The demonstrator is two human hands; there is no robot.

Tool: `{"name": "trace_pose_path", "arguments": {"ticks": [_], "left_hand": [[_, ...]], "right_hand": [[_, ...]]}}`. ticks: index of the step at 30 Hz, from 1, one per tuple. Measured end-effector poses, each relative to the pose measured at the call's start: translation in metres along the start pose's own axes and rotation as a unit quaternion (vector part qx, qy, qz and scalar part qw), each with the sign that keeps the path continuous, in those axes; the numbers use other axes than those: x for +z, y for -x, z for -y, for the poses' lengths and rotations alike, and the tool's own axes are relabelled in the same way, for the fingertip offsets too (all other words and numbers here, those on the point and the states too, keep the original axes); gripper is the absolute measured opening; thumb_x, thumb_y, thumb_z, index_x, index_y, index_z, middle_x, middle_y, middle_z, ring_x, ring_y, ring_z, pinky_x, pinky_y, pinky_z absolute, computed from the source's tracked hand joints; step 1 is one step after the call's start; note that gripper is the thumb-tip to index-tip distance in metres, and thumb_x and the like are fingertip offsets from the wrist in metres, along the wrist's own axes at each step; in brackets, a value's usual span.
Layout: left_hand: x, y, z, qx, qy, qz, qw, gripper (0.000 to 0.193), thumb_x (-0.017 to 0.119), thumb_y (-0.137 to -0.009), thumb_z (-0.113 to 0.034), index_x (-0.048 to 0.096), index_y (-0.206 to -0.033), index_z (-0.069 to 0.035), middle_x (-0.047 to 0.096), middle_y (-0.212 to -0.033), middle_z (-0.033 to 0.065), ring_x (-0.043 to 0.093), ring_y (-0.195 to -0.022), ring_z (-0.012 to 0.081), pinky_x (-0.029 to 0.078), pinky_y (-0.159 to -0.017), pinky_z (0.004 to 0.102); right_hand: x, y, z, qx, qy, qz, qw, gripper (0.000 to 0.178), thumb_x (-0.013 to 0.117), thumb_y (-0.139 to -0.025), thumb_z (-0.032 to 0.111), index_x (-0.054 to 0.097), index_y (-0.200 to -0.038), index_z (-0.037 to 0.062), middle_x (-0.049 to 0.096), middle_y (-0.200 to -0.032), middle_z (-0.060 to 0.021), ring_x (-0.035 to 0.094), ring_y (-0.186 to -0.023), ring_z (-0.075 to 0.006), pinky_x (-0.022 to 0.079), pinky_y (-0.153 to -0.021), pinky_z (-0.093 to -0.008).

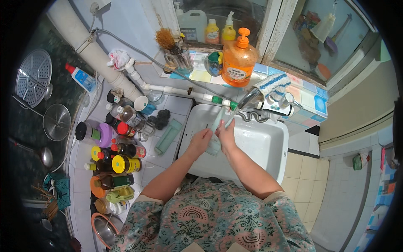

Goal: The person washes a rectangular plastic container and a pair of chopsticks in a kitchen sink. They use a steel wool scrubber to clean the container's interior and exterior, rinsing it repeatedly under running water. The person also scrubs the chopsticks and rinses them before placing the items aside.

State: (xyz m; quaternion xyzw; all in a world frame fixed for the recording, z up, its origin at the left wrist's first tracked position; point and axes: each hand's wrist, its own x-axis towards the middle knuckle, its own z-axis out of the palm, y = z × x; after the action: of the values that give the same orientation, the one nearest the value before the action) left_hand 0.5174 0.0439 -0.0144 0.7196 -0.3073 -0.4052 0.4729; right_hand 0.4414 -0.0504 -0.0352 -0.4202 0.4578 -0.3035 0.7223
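Observation:
Over the white sink (268, 147), both my hands are closed round a long, pale green, translucent plastic piece (219, 119). My left hand (201, 142) grips it from the left, fingers curled. My right hand (226, 135) holds it from the right, just below the metal faucet (247, 99). One end points up toward the faucet, while a pale green part (213, 148) shows lower down between my wrists. Whether these are one piece or two I cannot tell, as my fingers cover the middle. A similar pale green long box (168, 136) lies on the tiled counter left of the sink.
Several bottles and jars crowd the left counter, including a yellow-lidded jar (126, 164). A dark scrubber (159, 119) lies near the long box. On the ledge behind stand an orange pump bottle (238, 61) and a glass with a brush (181, 61). A striped cloth (273, 86) drapes the faucet.

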Motion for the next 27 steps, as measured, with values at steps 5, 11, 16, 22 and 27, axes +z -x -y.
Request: {"name": "trace_pose_path", "arguments": {"ticks": [5, 11, 16, 22, 27], "left_hand": [[-0.008, 0.005, 0.004, -0.124, 0.188, 0.053, 0.973, 0.029, 0.048, -0.094, -0.027, 0.061, -0.101, -0.002, 0.061, -0.091, 0.0016, 0.058, -0.081, 0.011, 0.047, -0.074, 0.0268], [0.003, -0.014, 0.006, -0.149, 0.208, 0.027, 0.966, 0.035, 0.047, -0.094, -0.031, 0.059, -0.105, 0.0, 0.061, -0.098, 0.0043, 0.057, -0.088, 0.0125, 0.046, -0.078, 0.0273], [0.016, -0.025, 0.001, -0.082, 0.198, -0.055, 0.975, 0.036, 0.048, -0.092, -0.032, 0.059, -0.103, 0.0, 0.06, -0.101, 0.0066, 0.055, -0.089, 0.0141, 0.043, -0.08, 0.0283], [0.013, -0.032, 0.036, 0.005, 0.04, -0.049, 0.998, 0.029, 0.05, -0.09, -0.026, 0.058, -0.106, -0.003, 0.059, -0.098, 0.0079, 0.052, -0.089, 0.0141, 0.042, -0.078, 0.0287], [-0.033, -0.054, 0.069, 0.085, -0.172, -0.09, 0.977, 0.025, 0.053, -0.083, -0.02, 0.06, -0.1, -0.003, 0.057, -0.101, 0.0191, 0.054, -0.096, 0.035, 0.044, -0.083, 0.0382]], "right_hand": [[-0.013, -0.023, 0.038, 0.173, -0.237, 0.117, 0.949, 0.031, 0.036, -0.097, 0.033, 0.047, -0.113, 0.0087, 0.059, -0.093, -0.009, 0.054, -0.073, -0.0175, 0.048, -0.066, -0.0333], [-0.019, -0.017, 0.006, 0.154, -0.125, 0.217, 0.956, 0.036, 0.047, -0.092, 0.033, 0.05, -0.117, 0.0078, 0.059, -0.103, -0.0069, 0.054, -0.097, -0.0189, 0.045, -0.083, -0.035], [-0.022, 0.017, 0.009, 0.24, -0.136, 0.202, 0.94, 0.035, 0.048, -0.093, 0.029, 0.049, -0.121, 0.009, 0.059, -0.112, -0.0065, 0.056, -0.104, -0.0209, 0.045, -0.089, -0.0381], [-0.039, 0.01, -0.015, 0.265, -0.086, 0.226, 0.934, 0.039, 0.049, -0.093, 0.031, 0.045, -0.125, 0.0094, 0.058, -0.115, -0.007, 0.056, -0.106, -0.0206, 0.044, -0.091, -0.0376], [-0.035, 0.012, -0.009, 0.257, -0.143, 0.301, 0.907, 0.048, 0.05, -0.092, 0.031, 0.037, -0.133, 0.0091, 0.053, -0.126, -0.0091, 0.048, -0.117, -0.0217, 0.034, -0.1, -0.0343]]}}
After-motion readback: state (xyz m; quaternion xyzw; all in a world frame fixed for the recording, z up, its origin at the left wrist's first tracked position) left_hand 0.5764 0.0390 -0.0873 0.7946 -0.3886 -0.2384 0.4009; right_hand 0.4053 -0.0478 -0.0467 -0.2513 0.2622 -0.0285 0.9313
